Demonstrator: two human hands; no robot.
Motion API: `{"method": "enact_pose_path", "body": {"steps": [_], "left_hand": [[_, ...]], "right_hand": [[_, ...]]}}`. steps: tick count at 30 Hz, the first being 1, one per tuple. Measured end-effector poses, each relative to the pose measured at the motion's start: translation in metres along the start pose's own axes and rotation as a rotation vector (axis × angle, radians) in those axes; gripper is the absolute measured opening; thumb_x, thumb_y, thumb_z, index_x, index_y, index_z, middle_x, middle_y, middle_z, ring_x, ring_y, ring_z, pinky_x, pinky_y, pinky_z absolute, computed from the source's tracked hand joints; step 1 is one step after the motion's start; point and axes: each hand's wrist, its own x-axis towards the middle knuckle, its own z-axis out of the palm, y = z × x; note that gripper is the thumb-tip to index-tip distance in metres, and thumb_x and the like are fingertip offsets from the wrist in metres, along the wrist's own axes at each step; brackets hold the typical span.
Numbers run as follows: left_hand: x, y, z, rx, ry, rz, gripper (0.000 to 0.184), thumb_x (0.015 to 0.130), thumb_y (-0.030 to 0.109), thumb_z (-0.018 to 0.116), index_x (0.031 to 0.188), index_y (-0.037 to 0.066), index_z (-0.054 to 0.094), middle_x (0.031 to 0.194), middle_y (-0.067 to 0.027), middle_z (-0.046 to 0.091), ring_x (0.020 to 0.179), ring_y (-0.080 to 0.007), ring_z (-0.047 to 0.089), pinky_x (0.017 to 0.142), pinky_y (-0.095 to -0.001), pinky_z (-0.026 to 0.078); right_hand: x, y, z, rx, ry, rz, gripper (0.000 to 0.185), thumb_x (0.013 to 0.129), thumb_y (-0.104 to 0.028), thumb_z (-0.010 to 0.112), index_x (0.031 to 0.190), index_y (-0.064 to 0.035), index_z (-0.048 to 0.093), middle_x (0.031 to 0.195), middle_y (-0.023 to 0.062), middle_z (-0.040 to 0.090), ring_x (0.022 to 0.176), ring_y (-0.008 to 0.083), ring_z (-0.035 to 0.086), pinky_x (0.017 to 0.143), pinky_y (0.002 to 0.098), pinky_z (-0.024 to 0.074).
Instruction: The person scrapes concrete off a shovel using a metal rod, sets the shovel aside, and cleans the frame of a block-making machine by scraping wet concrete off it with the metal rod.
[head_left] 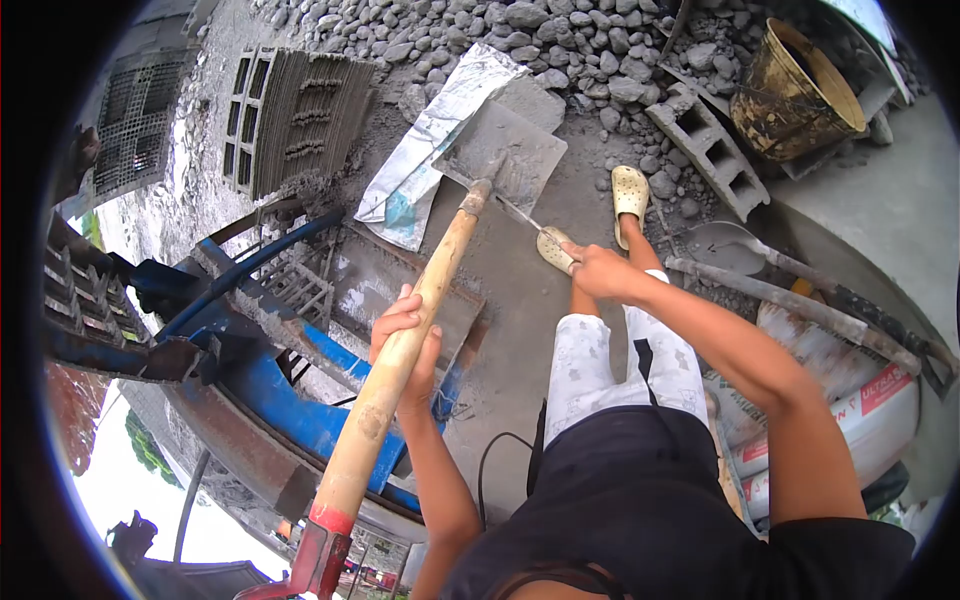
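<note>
A shovel with a pale wooden handle (385,385) slants across the view. Its grey, dusty flat blade (510,150) is raised near a white sack (440,135). My left hand (405,345) is wrapped round the middle of the handle. My right hand (598,270) is closed on a thin metal tool (520,215), whose far end reaches the shovel near the joint of blade and handle. The exact shape of this tool's grip is hidden in my fingers.
Grey gravel (580,45) lies beyond the blade. Hollow blocks (300,125) stand at the upper left, another block (710,150) beside a dirty bucket (795,95). A blue metal machine (270,385) is at left. Another shovel (800,300) rests on filled bags (850,420) at right.
</note>
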Motion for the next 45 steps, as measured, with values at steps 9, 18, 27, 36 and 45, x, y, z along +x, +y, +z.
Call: {"method": "enact_pose_path", "body": {"steps": [9,18,27,36,45], "left_hand": [[0.002,0.001,0.001,-0.018,0.011,-0.029,0.026,0.065,-0.004,0.06,0.086,0.005,0.048,0.1,-0.0146,0.056,0.111,-0.0349,0.045,0.095,-0.0441,0.034],[-0.003,-0.002,0.005,-0.044,0.036,-0.058,0.026,0.065,-0.003,0.06,0.086,0.005,0.048,0.101,-0.0142,0.056,0.113,-0.0355,0.044,0.096,-0.0442,0.032],[0.003,0.001,0.008,-0.018,0.026,-0.027,0.027,0.066,-0.001,0.063,0.087,0.006,0.047,0.1,-0.0142,0.056,0.112,-0.0365,0.044,0.095,-0.0455,0.032],[0.005,0.007,0.011,-0.008,0.011,-0.044,0.027,0.066,-0.001,0.063,0.087,0.006,0.048,0.101,-0.0142,0.056,0.111,-0.0353,0.045,0.095,-0.0448,0.033],[0.005,0.004,0.007,-0.015,0.011,-0.044,0.028,0.063,-0.005,0.06,0.086,0.005,0.047,0.101,-0.0144,0.056,0.112,-0.0362,0.044,0.096,-0.0443,0.032]], "right_hand": [[-0.003,-0.013,-0.015,0.154,-0.126,0.107,0.046,0.082,-0.015,0.042,0.128,-0.0104,0.038,0.104,0.0245,0.055,0.092,0.034,0.056,0.08,0.0346,0.0423],[0.011,0.002,-0.004,0.058,-0.095,0.053,0.049,0.082,-0.02,0.043,0.13,-0.0192,0.035,0.109,0.0199,0.054,0.097,0.0344,0.053,0.083,0.0363,0.0409],[0.018,-0.002,-0.003,0.101,-0.063,0.0,0.051,0.081,-0.02,0.042,0.131,-0.0183,0.034,0.09,0.0186,0.059,0.075,0.0302,0.059,0.063,0.0366,0.0471],[-0.003,-0.021,-0.017,0.118,-0.125,0.117,0.048,0.082,-0.016,0.042,0.129,-0.013,0.035,0.112,0.0275,0.049,0.101,0.0373,0.05,0.085,0.0358,0.0408],[-0.008,-0.001,-0.007,0.201,-0.171,0.127,0.049,0.082,-0.017,0.044,0.13,-0.0173,0.035,0.123,0.0303,0.028,0.108,0.0412,0.041,0.086,0.0391,0.0394]]}}
